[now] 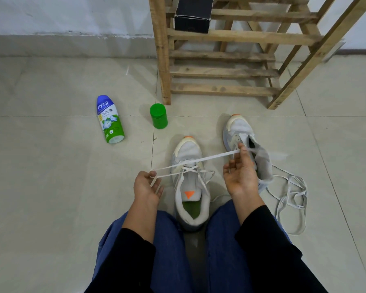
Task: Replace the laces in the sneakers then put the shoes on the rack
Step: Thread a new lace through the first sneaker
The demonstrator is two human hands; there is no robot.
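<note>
A white sneaker [189, 187] with an orange toe tip stands on the floor between my knees, partly laced with a white lace [211, 156]. My left hand [146, 186] pinches one end of that lace, which loops over its fingers. My right hand [240, 171] pinches the other end and holds it stretched taut across the shoe. A second white sneaker [241, 134] stands to the right, partly hidden behind my right hand. A loose white lace [292, 197] lies in a tangle on the floor beside it.
A wooden slatted rack [222, 70] stands ahead against the wall, with a black box [193, 16] on an upper shelf. A blue and green bottle [110, 119] lies on the tile floor at left. A green cylindrical container [158, 116] stands near the rack's leg.
</note>
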